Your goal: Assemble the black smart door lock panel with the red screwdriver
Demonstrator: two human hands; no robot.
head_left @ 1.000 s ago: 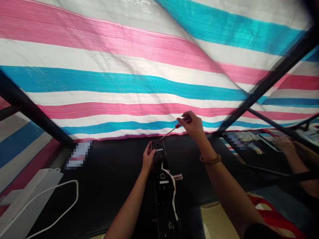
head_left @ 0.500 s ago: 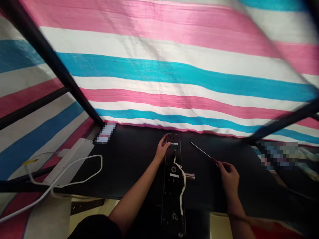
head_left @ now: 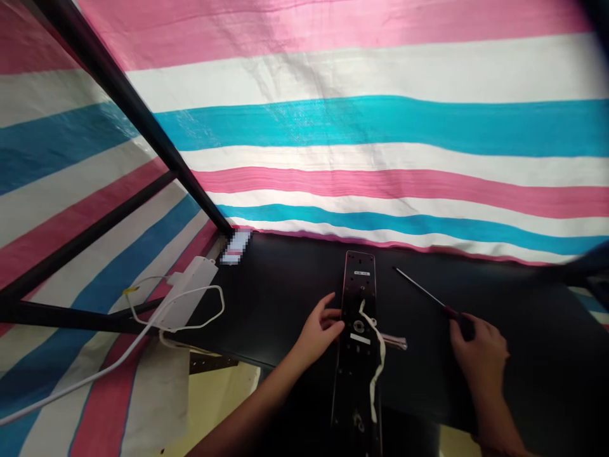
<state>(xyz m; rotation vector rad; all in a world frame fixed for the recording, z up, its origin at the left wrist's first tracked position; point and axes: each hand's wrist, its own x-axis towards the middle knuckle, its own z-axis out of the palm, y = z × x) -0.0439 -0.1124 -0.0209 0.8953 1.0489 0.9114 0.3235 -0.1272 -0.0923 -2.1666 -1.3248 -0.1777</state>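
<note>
A long black door lock panel (head_left: 353, 374) lies on the black table, back side up, its lower end running towards me. A white cable (head_left: 379, 362) trails down its length, and a handle (head_left: 394, 341) sticks out from its right side. My left hand (head_left: 320, 327) rests at the panel's left edge, fingers apart, with the tips touching or very close to it. To the right, my right hand (head_left: 480, 349) is closed around the dark handle of a screwdriver (head_left: 421, 289). The screwdriver's shaft points up and left, away from the panel.
A white power strip (head_left: 193, 289) with white cords stands at the table's left edge. Behind it lies a blurred-out card-like item (head_left: 236, 246). Striped sheeting (head_left: 333, 127) on a black frame (head_left: 143, 120) closes in the back and left of the table (head_left: 285, 266).
My left hand has loosened from the panel's upper end and slid down along its left edge. The screwdriver stays in my right hand. The view has shifted left.
</note>
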